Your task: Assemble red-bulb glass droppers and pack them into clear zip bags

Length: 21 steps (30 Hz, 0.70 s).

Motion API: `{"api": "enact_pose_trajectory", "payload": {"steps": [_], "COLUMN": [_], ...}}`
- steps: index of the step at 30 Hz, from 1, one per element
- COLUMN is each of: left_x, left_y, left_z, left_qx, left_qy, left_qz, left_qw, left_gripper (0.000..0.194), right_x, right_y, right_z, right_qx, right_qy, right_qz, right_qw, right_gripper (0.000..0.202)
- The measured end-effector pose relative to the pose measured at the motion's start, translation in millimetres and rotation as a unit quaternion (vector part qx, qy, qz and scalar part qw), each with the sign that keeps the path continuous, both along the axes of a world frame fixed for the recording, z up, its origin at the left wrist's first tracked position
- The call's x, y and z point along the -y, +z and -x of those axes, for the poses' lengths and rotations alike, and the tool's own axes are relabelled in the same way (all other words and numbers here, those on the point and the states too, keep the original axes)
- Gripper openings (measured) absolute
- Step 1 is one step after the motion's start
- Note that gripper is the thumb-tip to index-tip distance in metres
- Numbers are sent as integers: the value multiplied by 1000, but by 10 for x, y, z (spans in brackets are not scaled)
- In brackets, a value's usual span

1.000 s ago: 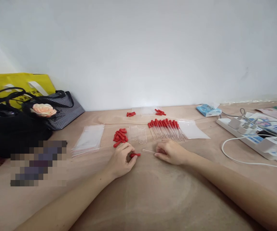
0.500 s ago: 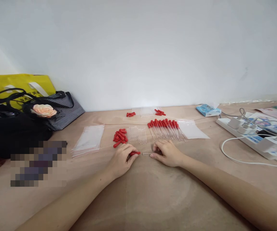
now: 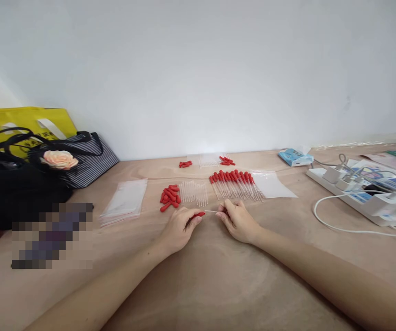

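Closer together over the table (image 3: 198,285) than a second ago, the left hand (image 3: 182,225) and right hand (image 3: 237,221) face each other; right fingertips pinch a clear tube (image 3: 211,211), left ones a red bulb (image 3: 201,214), ends near or touching, unclear which.

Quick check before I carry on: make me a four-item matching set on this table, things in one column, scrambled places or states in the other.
1. left hand
2. right hand
3. stack of flat, translucent plastic bags
4. blue-and-white tissue pack

A. lying left of the loose pile of red bulbs
B. pinching a thin, clear tube
C. near the long white power strip
D. holding a small red bulb

Pairs: 1-D, 2-B, 3-A, 4-C
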<state>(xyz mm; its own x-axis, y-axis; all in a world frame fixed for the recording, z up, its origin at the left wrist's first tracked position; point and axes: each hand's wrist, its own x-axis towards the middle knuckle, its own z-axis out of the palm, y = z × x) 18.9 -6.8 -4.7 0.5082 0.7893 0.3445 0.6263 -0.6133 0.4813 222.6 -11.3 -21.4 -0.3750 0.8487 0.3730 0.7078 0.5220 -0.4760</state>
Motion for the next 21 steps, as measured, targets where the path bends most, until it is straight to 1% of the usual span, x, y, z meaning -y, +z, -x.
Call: {"api": "enact_pose_trajectory", "payload": {"steps": [8,12,17,21], "left_x": [28,22,25,42], "left_y": [35,22,14,29], "left_z": [-13,-7,1,-7], "left_qx": [34,46,50,40], "left_qy": [-9,-12,-9,-6], "left_qz": [31,37,38,24], "left_qw": [999,998,998,999], "left_gripper": [19,19,18,18], "right_x": [28,25,33,47], "right_y": [35,33,39,54], "right_z": [1,-8,-14,-23], "right_qx": [11,9,6,19], "right_qy": [31,28,25,54], "right_qz": [-23,-29,-27,-35], "right_qw": [999,999,999,998], "right_gripper": [12,12,13,17]}}
